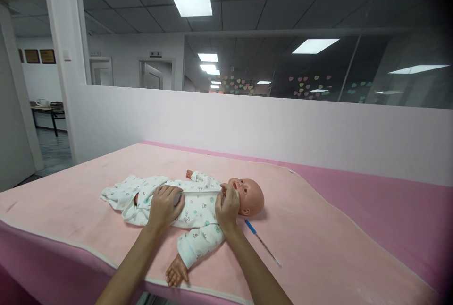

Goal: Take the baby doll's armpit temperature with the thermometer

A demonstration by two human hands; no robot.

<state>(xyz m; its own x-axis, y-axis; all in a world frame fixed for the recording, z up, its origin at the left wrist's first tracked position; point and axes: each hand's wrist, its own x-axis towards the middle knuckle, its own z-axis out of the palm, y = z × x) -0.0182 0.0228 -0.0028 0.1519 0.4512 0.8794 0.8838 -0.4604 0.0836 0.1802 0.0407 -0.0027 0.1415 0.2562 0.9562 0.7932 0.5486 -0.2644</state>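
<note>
A baby doll (253,196) lies on its back, its head to the right. It wears a white printed romper (198,208), whose lower end lies loose at the left. My left hand (165,207) rests at the doll's waist, fingers curled, with a small grey object (177,198) showing between thumb and fingers; its kind cannot be made out. Up by the doll's neck, my right hand (227,205) is closed in a pinch at the romper's collar. The fingertips partly cover the cloth there. One doll hand (177,272) extends toward the near edge.
A thin thermometer-like stick with a blue end (262,240) lies right of the doll, near my right forearm. A pink padded mat (318,239) covers the table. Behind stands a low white wall (265,125) with glass above; a doorway (53,106) is at left.
</note>
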